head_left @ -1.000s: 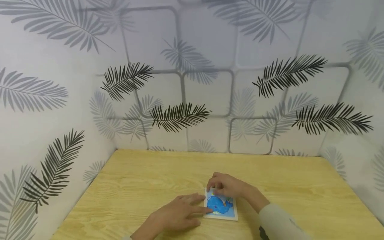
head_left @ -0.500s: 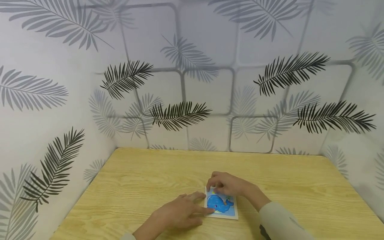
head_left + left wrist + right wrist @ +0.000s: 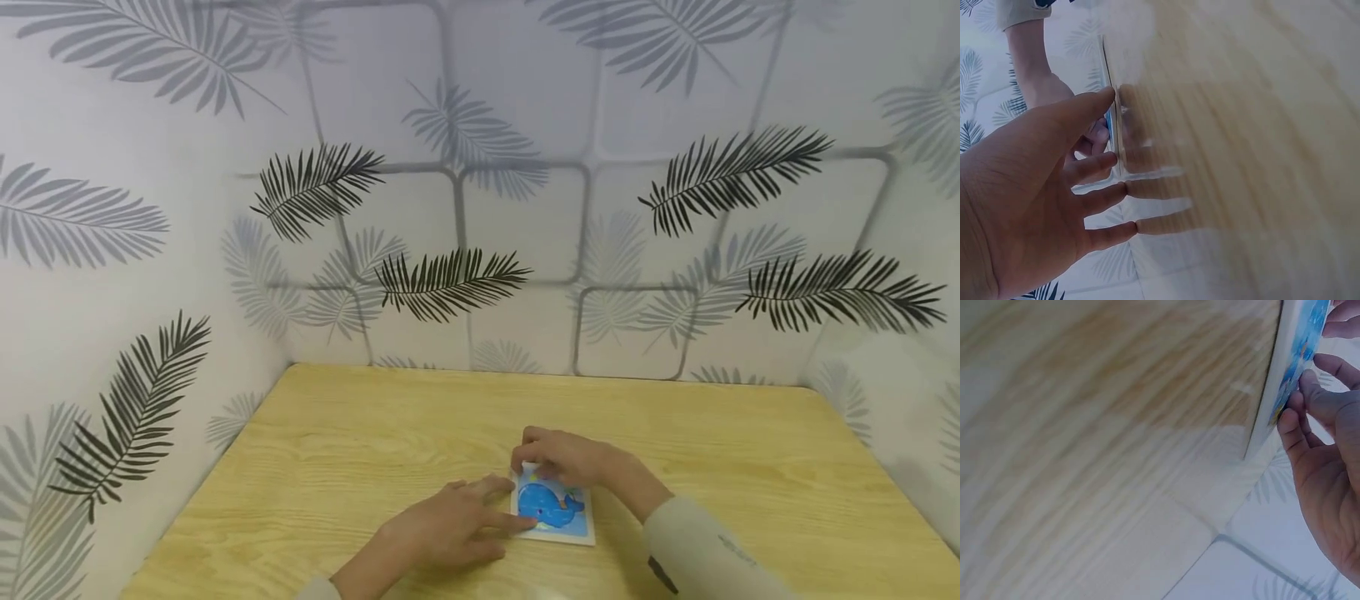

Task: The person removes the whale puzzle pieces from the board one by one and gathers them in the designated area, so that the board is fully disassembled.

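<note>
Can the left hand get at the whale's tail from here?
Probably yes: the left hand overlaps the left side of the whale board, and the right hand, at the far edge, leaves the tail uncovered.

Over the last second the person's right grip (image 3: 566, 457) has shifted slightly leftward across the whale board (image 3: 550, 507), so its curled fingers now sit closer to the far left corner. The left grip (image 3: 450, 530) has edged a little to the right, its index finger (image 3: 527, 522) reaching a bit further over the whale. In the head view the worktop (image 3: 360, 442) and patterned wall (image 3: 517, 225) have drifted slightly upward (board and all).
</note>
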The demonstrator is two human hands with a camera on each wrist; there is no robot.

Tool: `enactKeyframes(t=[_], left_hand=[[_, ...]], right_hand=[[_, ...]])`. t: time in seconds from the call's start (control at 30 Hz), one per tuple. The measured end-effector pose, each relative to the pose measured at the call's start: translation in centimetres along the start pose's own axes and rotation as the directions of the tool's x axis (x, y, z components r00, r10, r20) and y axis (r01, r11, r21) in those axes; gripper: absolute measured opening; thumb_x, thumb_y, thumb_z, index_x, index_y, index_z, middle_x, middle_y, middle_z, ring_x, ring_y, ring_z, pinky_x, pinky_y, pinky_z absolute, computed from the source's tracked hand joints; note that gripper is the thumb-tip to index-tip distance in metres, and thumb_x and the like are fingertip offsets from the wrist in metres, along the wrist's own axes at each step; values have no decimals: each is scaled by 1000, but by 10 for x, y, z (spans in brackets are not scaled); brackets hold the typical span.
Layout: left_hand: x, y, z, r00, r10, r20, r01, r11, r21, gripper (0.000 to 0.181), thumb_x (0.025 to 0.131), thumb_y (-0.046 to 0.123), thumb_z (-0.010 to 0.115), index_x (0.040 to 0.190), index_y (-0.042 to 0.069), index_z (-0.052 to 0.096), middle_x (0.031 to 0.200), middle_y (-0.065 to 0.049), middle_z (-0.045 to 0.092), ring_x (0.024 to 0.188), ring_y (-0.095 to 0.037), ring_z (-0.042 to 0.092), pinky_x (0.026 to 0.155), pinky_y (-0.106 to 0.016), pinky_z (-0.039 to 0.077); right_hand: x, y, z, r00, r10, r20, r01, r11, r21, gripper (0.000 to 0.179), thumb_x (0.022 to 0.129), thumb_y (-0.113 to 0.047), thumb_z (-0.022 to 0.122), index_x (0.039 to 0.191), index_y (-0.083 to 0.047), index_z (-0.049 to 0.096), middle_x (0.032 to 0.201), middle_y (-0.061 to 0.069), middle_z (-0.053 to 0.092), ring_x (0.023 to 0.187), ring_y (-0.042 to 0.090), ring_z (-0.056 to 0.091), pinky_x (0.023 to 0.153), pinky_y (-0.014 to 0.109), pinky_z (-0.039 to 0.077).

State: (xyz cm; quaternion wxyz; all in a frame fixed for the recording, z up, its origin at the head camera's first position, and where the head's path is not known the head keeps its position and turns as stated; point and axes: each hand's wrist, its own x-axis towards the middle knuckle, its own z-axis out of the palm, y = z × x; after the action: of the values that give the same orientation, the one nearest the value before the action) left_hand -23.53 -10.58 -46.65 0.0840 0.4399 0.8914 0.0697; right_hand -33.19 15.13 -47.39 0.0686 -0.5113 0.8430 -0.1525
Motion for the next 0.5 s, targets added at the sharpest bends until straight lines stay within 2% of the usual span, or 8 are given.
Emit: enactKeyframes(t=[0.13,0.2,0.5], left_hand=[[2,1,0,1000,-3,12,3,1000,-9,51,107,38,58,155,45,45,166,-6,37,152,-24,35,110,-64,44],[2,1,0,1000,-4,13,4,1000,-11,51,107,38,58,156,45,45,166,-7,37,153,-24,34,110,-65,44],[1,-1,2,1000,-3,8,3,1000,17,52,106,40,58,156,45,44,165,-5,38,151,-23,37,109,-63,46]], right_hand=[[2,-5,-1,995,86,45,-86,996,3,35,100,4,62,117,-26,64,113,-3,53,95,10,51,93,30,55],[3,-6,-1,994,103,45,-104,994,16,36,99,6,62,115,-27,63,112,-3,52,95,11,52,93,31,55],[3,0,11,995,72,-65,-65,992,110,35,94,11,62,110,-21,62,110,-7,55,99,11,56,94,33,55]])
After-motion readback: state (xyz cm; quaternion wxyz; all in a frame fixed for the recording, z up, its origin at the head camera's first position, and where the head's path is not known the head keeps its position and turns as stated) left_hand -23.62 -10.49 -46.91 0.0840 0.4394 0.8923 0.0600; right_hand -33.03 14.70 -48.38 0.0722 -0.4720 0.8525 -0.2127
